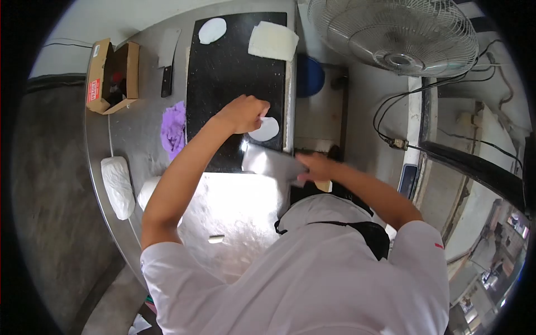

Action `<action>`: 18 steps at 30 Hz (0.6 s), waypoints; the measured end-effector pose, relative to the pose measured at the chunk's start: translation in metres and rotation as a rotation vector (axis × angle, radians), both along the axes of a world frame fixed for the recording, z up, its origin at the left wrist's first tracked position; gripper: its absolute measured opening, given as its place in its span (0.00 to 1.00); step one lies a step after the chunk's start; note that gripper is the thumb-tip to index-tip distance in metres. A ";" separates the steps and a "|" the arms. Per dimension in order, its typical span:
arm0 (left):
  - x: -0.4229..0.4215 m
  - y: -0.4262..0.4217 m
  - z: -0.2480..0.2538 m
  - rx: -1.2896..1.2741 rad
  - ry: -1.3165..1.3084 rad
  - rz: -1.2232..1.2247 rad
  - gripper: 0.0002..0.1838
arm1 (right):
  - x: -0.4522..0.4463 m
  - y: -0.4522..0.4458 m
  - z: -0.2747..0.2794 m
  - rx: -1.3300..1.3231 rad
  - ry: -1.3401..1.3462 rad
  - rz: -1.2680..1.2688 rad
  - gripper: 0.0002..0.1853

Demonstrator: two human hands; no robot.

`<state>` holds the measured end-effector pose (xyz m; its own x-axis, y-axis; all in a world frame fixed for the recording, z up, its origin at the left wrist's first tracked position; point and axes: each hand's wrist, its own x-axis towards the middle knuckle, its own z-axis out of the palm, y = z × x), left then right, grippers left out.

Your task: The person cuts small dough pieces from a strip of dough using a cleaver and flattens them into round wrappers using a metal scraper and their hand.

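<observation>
A thin white round dough wrapper (265, 129) lies near the right edge of a black board (234, 72). My left hand (244, 114) is over the board with its fingers curled together at the wrapper's upper left edge, seemingly pinching it. Below the wrapper, a broad shiny cleaver (267, 162) extends across the board's near right corner. My right hand (316, 169) grips its handle end, slightly blurred. Farther up the board are another white round piece (213, 30) and a folded whitish cloth (273, 41).
Left of the board lie a second cleaver (167, 61) with a black handle, a purple cloth (173, 129) and a white wrapped roll (118, 187). An open cardboard box (134, 72) stands at the table's far left. A fan (396, 36) and hanging cables are at right.
</observation>
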<state>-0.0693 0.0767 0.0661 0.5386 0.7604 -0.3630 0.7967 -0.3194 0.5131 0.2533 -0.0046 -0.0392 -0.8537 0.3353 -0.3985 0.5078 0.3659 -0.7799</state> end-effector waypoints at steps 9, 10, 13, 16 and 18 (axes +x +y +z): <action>-0.112 -0.052 -0.095 -0.081 -0.565 1.101 0.09 | 0.019 0.033 0.038 -0.137 -0.079 -0.030 0.26; -0.119 -0.062 -0.095 -0.119 -0.639 1.251 0.09 | 0.016 0.043 0.046 -0.124 -0.079 -0.021 0.26; -0.137 -0.055 -0.074 0.054 -0.607 1.378 0.10 | -0.003 0.080 0.049 -0.181 0.026 -0.024 0.25; -0.130 -0.015 -0.027 0.088 -0.718 1.388 0.12 | -0.037 0.107 0.034 -0.180 0.084 -0.029 0.24; -0.140 0.025 -0.018 0.115 -0.712 1.343 0.16 | -0.065 0.125 0.044 -0.122 0.105 0.018 0.23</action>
